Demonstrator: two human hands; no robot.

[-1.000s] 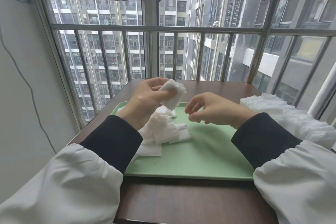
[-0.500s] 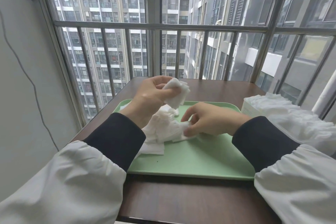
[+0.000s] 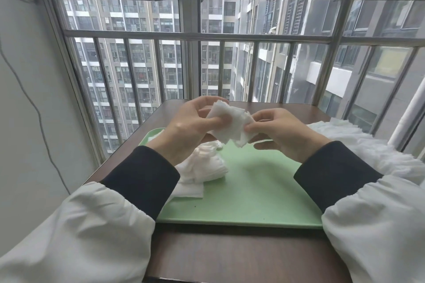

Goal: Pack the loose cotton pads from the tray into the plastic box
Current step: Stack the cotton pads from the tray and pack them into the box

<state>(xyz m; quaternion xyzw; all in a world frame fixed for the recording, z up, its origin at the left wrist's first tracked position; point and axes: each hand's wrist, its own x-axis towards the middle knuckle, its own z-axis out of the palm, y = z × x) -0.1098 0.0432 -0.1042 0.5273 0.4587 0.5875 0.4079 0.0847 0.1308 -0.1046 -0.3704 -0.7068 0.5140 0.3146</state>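
Head view: we hold a small pad stack point(image 3: 230, 125) above the green tray point(image 3: 253, 190), left hand point(image 3: 187, 126) and right hand point(image 3: 284, 136) both pinching it in a closed grip, likely squaring edges for boxing; loose pads point(image 3: 204, 165) lie on tray's left.

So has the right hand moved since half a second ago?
Yes. The right hand has lifted off the pile on the green tray and now pinches the pads held up by the left hand.
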